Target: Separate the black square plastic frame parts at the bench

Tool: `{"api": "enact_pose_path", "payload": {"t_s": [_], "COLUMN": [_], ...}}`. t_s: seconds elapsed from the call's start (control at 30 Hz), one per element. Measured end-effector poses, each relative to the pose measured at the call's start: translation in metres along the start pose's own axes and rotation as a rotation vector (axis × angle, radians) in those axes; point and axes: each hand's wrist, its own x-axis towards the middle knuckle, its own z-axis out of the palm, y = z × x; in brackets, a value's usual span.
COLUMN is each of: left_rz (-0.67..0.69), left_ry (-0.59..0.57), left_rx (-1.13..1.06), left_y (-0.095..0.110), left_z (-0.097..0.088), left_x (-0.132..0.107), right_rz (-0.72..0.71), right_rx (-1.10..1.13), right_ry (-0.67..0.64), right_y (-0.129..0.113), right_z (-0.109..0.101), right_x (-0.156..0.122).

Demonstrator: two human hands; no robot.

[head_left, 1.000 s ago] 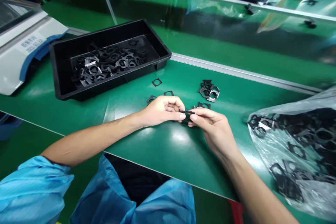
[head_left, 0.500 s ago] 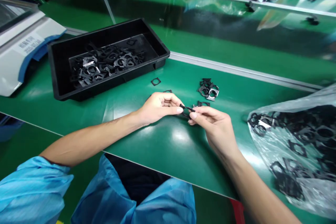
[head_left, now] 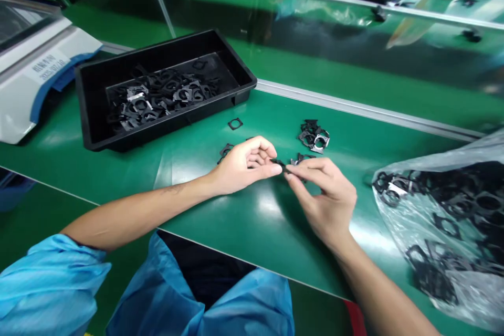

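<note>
While both hands meet over the green tabletop [head_left: 220, 231], a small black part [head_left: 279, 163] sits between their fingertips, seen nearly edge-on and largely hidden by the fingers. The left hand [head_left: 246, 165] pinches its left end between thumb and fingers, the other fingers curled in toward the palm. The right hand [head_left: 328, 194] has its thumb and forefinger drawn together at the right end, the grip closed on the same part; the exact contact is too small to make out.

Just behind the right hand lies a little group of black pieces [head_left: 301, 158], and farther back a heaped cluster [head_left: 310, 134] of similar pieces, one catching the light. More black pieces [head_left: 226, 150] show just beyond the left hand, partly covered by it, and a single square frame [head_left: 230, 124] with a round opening lies flat, near the black tray [head_left: 177, 122]. That tray stands behind the left forearm, holding a loose pile of such frames. To the right, near the right forearm, a clear plastic bag [head_left: 480, 294] lies with many more inside. A blue sleeve [head_left: 55, 278] covers the upper left arm.
</note>
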Motion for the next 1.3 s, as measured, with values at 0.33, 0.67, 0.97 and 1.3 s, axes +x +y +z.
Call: {"api": "enact_pose_path", "payload": {"t_s": [0.33,0.67,0.97,1.3], "left_rz": [0.342,0.709,0.703,0.399], "left_ry": [0.050,0.140,0.137,0.075], "left_rx": [0.255,0.513,0.532,0.301], "left_y": [-0.0046,0.0000,-0.0002,0.0006], "left_z": [-0.0004,-0.0005,-0.0018,-0.0017], "left_x": [-0.0059,-0.0042,-0.0038,-0.0033], "right_rz": [0.207,0.206,0.169,0.080], "right_rx": [0.235,0.293,0.317,0.113], "right_ry": [-0.106,-0.138,-0.107,-0.142], "right_y": [-0.0055,-0.0069,-0.0055,-0.0060], "right_z": [0.0009,0.0031,0.0039,0.0006], "right_x": [-0.0016,-0.0030,-0.0043,-0.0020]}}
